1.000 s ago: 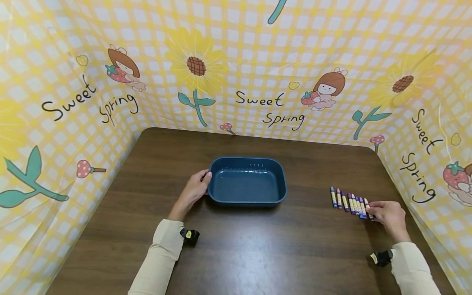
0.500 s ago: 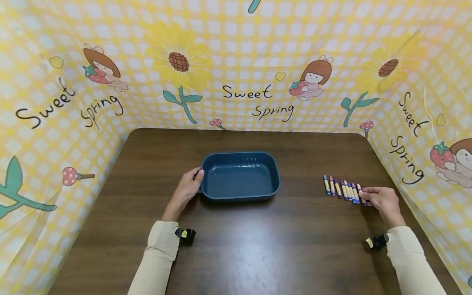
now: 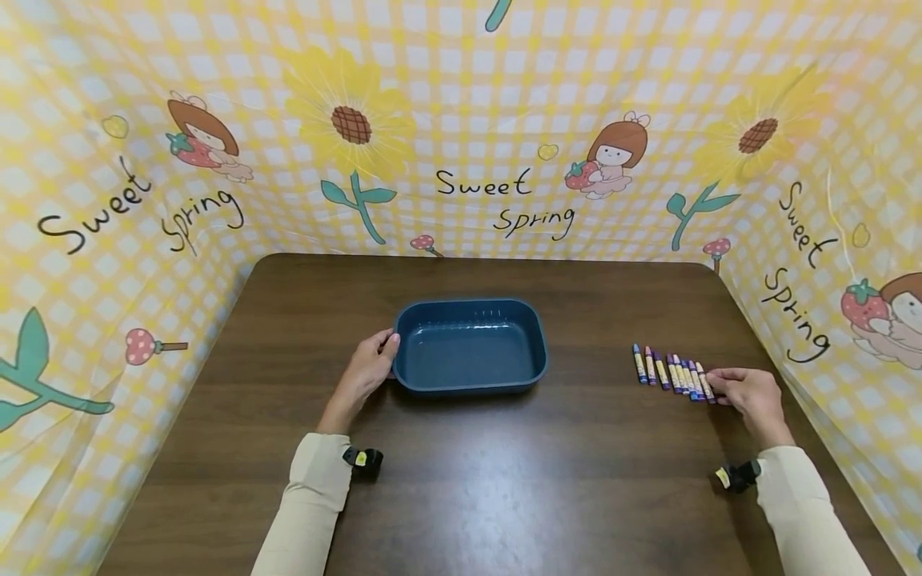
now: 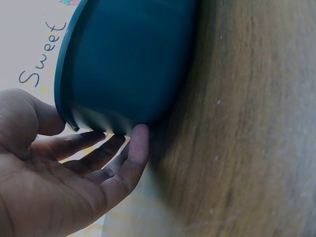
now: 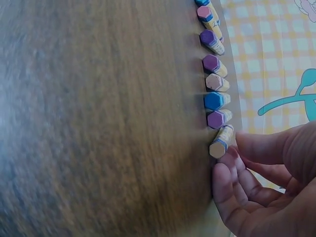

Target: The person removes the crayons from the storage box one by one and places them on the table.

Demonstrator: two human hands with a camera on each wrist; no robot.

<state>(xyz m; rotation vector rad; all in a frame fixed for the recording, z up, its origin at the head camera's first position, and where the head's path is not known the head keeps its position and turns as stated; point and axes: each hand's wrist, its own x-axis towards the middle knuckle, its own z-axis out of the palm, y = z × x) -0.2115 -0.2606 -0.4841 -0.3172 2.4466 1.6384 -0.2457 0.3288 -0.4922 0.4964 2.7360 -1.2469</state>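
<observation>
We are still steadying the blue tray (image 3: 470,348) at mid-table, our left hand (image 3: 366,372) resting relaxed fingers against its left end. Our right hand (image 3: 746,394) has barely shifted over the last second; its fingertips are pinching the end crayon (image 5: 220,141) in the row of crayons (image 3: 670,372), which is not yet lifted.

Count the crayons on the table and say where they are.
8 crayons in the right wrist view, in one row on the table right of the blue tub. The right hand touches the nearest one; its fingers may hide more.
</observation>
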